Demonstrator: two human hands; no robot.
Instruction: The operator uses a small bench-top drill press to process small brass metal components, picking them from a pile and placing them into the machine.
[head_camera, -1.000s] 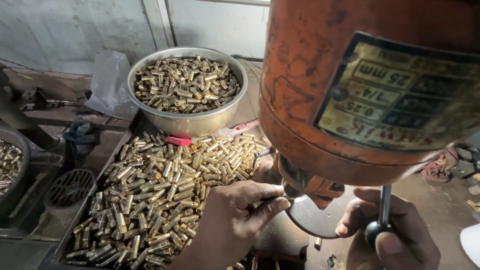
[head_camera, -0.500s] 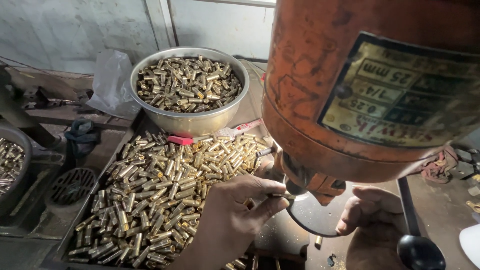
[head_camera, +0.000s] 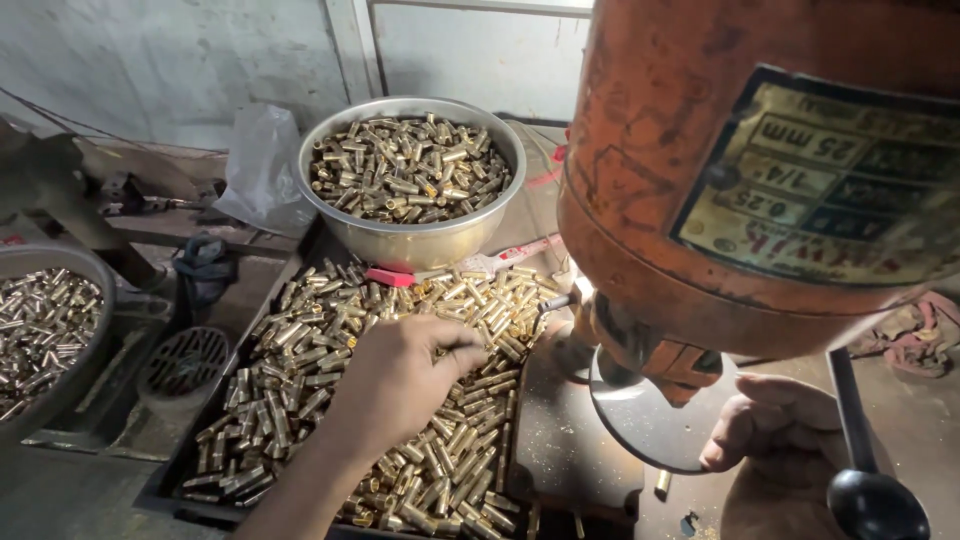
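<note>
- Brass casings (head_camera: 330, 390) fill a flat dark tray (head_camera: 170, 480) on the counter; left hand (head_camera: 400, 380) rests palm-down in them, fingers curled to pick, grip hidden.
- Right hand (head_camera: 780, 430) loosely curled, empty, beside black-knobbed lever (head_camera: 875, 500).
- Orange drill press (head_camera: 680, 200) overhead; steel bowl (head_camera: 410, 240) behind, handy for sorted pieces.

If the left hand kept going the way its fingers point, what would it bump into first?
Probably the brass pieces in the tray. The left hand already rests on the pile, fingers aimed up and right. Beyond them is the orange machine's spindle, though depth is hard to judge.
</note>
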